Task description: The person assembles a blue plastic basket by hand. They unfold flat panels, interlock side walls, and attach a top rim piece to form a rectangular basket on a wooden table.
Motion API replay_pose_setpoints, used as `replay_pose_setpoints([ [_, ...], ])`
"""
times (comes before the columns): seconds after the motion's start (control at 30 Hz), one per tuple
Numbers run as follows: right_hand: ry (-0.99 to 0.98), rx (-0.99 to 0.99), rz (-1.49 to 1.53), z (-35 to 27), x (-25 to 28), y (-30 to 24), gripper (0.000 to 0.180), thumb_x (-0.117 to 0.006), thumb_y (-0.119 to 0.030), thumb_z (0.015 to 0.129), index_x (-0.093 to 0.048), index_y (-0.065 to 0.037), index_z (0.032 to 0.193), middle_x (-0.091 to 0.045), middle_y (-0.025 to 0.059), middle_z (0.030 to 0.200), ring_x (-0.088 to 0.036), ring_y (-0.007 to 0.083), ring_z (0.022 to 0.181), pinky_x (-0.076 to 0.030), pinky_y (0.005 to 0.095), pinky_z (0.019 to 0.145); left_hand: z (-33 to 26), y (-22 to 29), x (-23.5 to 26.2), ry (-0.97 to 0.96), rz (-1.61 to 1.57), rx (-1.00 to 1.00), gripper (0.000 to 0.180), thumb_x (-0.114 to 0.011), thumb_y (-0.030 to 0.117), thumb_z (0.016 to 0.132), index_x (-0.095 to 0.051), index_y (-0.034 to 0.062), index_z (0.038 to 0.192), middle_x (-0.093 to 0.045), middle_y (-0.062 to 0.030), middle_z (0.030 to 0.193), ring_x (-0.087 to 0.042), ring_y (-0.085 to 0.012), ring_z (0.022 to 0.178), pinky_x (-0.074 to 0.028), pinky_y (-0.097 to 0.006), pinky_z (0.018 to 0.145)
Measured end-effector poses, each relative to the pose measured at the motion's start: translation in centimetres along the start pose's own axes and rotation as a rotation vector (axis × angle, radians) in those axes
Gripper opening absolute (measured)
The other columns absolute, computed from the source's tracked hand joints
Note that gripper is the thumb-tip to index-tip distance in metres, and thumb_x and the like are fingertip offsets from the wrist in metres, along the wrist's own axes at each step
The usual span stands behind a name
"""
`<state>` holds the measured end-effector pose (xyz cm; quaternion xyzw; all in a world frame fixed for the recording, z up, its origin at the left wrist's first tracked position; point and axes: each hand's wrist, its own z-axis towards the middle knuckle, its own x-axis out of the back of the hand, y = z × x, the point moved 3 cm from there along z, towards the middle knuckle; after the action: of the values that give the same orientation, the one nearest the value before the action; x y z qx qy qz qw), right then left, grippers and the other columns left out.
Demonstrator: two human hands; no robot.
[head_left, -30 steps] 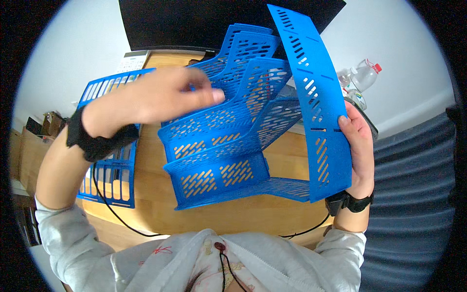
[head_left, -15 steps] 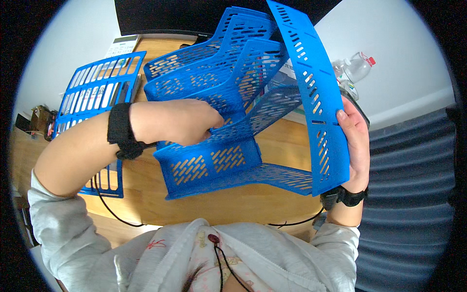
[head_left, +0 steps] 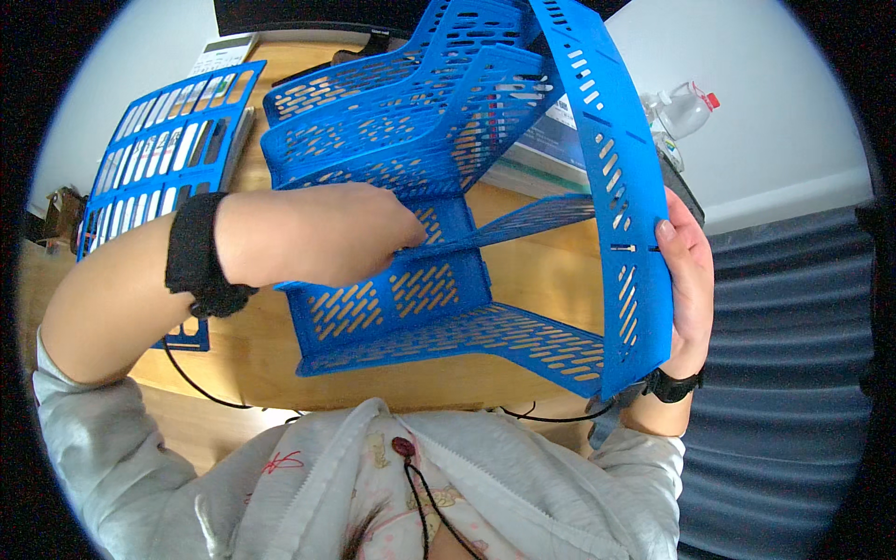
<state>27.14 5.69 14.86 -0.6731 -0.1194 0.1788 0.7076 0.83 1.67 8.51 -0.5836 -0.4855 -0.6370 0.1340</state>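
A blue slotted plastic tray rack (head_left: 439, 140) with several stacked tiers is held up over a wooden desk (head_left: 532, 271). My right hand (head_left: 686, 280) grips the rack's flat side panel (head_left: 616, 187) along its right edge. My left hand (head_left: 327, 233) reaches across into the rack and presses on a lower tray (head_left: 411, 289); its fingertips are hidden behind the plastic. A black band is on each wrist.
A loose blue slotted panel (head_left: 154, 159) lies on the desk at the left. A clear plastic bottle with a red cap (head_left: 681, 107) stands at the back right, a dark monitor (head_left: 308, 14) at the back. A black cable (head_left: 196, 383) hangs off the desk's front edge.
My left hand has moved down from the top of the rack into its lower trays. The rack has tilted and come closer. My right hand keeps its hold on the side panel.
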Motion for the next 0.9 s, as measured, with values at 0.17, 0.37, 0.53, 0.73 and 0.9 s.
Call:
replay_pose_setpoints([
  [0.17, 0.023, 0.014, 0.02, -1.5, 1.2, -0.3, 0.043, -0.057, -0.01, 0.087, -0.043, 0.004, 0.126, -0.06, 0.0145, 0.113, -0.061, 0.0189, 0.098, -0.049, 0.0317, 0.086, 0.0, 1.8, -0.9, -0.047, -0.027, -0.015, 0.015, -0.053, 0.01, 0.083, -0.058, 0.0035, 0.096, -0.059, -0.0221, 0.074, -0.059, -0.0402, 0.073, -0.047, -0.047, 0.064],
  [0.37, 0.007, 0.04, 0.016, -2.7, 1.3, 0.1, 0.045, -0.059, -0.011, 0.086, -0.042, 0.004, 0.126, -0.059, 0.0152, 0.114, -0.061, 0.0191, 0.098, -0.049, 0.0315, 0.086, -0.4, 2.4, -1.5, -0.095, -0.034, 0.014, 0.016, -0.054, 0.011, 0.083, -0.059, 0.0036, 0.096, -0.059, -0.0209, 0.073, -0.06, -0.0395, 0.073, -0.048, -0.047, 0.064],
  [0.53, -0.007, 0.023, 0.018, -2.6, 1.0, -0.1, 0.047, -0.06, -0.013, 0.086, -0.041, 0.004, 0.126, -0.059, 0.016, 0.113, -0.061, 0.0196, 0.097, -0.049, 0.0317, 0.086, -0.4, 3.0, 0.4, -0.084, 0.117, 0.042, 0.018, -0.062, 0.015, 0.079, -0.059, -0.0012, 0.087, -0.061, -0.0196, 0.078, -0.061, -0.0366, 0.08, -0.05, -0.042, 0.068],
  [0.73, 0.008, 0.068, -0.021, -2.2, 0.5, 0.0, 0.052, -0.061, -0.02, 0.086, -0.04, 0.005, 0.127, -0.058, 0.0175, 0.115, -0.061, 0.0214, 0.099, -0.049, 0.0333, 0.087, 2.0, 5.3, 1.9, 0.179, 0.009, -0.14, 0.054, -0.068, 0.026, 0.077, -0.046, 0.0, 0.118, -0.061, -0.0218, 0.084, -0.059, -0.0404, 0.082, -0.047, -0.045, 0.07],
  [0.9, 0.08, 0.133, -0.037, -2.2, -0.4, 0.3, 0.054, -0.061, -0.023, 0.087, -0.039, 0.005, 0.128, -0.058, 0.018, 0.116, -0.061, 0.023, 0.1, -0.05, 0.0348, 0.087, 3.4, 6.0, 2.0, 0.397, -0.147, -0.288, 0.045, -0.063, 0.018, 0.08, -0.046, 0.0031, 0.119, -0.06, -0.0209, 0.083, -0.059, -0.0383, 0.08, -0.047, -0.045, 0.068],
])
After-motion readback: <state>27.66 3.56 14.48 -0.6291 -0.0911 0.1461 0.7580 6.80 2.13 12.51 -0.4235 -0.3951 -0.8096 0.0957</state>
